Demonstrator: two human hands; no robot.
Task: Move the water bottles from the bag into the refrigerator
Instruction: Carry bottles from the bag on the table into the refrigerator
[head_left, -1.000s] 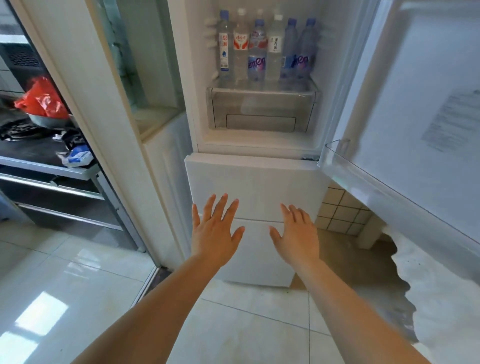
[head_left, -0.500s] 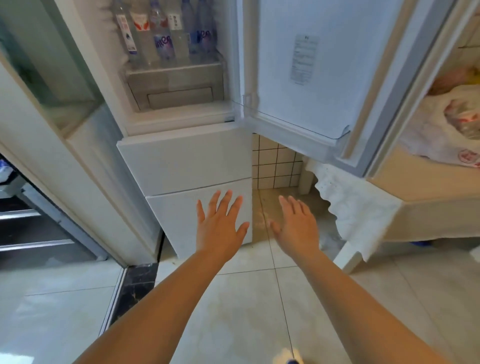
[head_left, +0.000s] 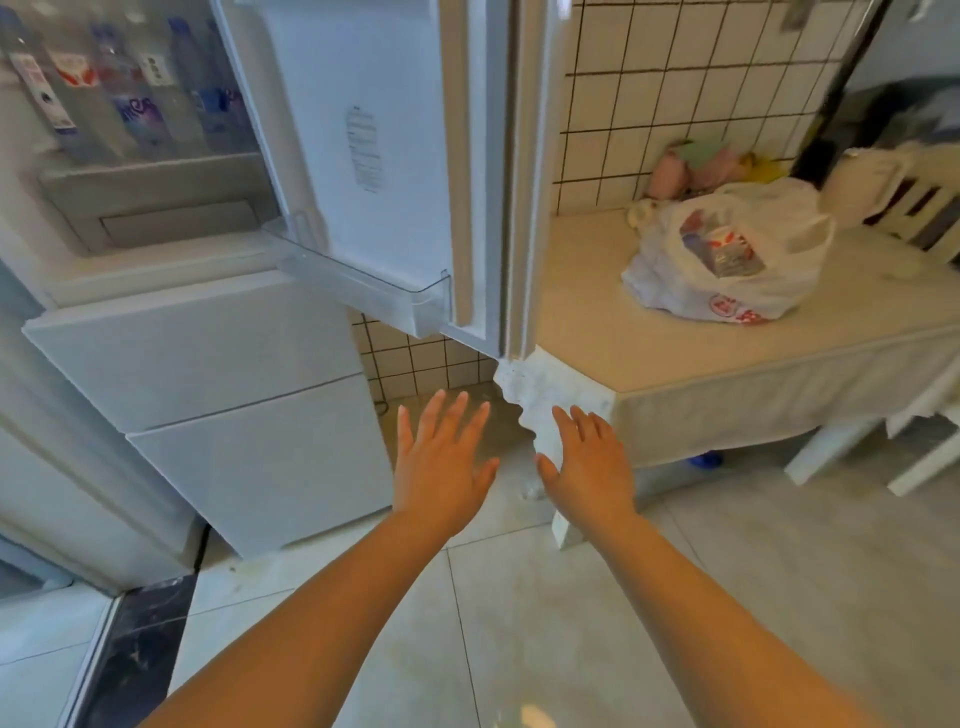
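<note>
I see my left hand (head_left: 441, 467) and right hand (head_left: 592, 467) spread flat, fingers apart, holding nothing, over bare glossy floor tiles (head_left: 519, 623). Ahead stands the open refrigerator (head_left: 208, 364), water bottles (head_left: 130, 104) upright inside. The crinkled white plastic bag (head_left: 727, 260) sits on the cloth-draped tabletop (head_left: 597, 338) to the right.

Two bare forearms, no sleeves, left hand (head_left: 439, 467), right hand (head_left: 592, 470), no rings or watch

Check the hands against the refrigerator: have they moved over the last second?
Yes. Both open hands, left and right, were before the lower refrigerator drawers; now they hang to its right, towards the table.
</note>
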